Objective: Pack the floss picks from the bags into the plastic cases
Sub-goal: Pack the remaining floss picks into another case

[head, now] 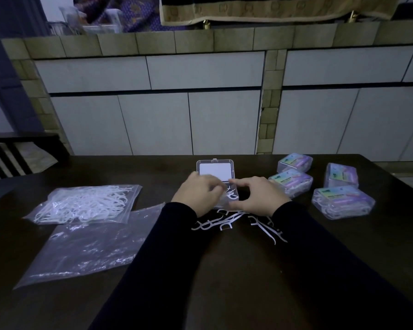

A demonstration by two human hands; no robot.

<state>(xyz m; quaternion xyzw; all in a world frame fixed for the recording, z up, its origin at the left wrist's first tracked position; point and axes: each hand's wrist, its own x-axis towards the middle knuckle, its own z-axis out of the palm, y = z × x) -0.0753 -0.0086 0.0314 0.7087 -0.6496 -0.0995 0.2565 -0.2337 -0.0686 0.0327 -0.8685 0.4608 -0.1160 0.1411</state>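
While both hands work at the middle of the dark table (224, 270), an open clear plastic case (218, 181) sits between them, its lid (214, 171) raised on the far side and facing the camera. The left hand (199, 192) has its fingers curled at the case's left edge, apparently pinching white floss picks (230, 196) lying in the base; the exact contact is blurred. The right hand (258, 195) curves its thumb and fingers about the case's right side, steadying it.

Loose floss picks (227, 222) lie scattered on the table just nearer than the case, between the wrists. Their long axes run in mixed directions: several near level left to right, and one on the right slanting toward the near right.

To the left lies a sealed bag (86, 203) full of picks, with a flat empty bag (88, 246) just nearer. To the right stand four filled, closed cases (343, 202) with coloured labels, in two pairs.
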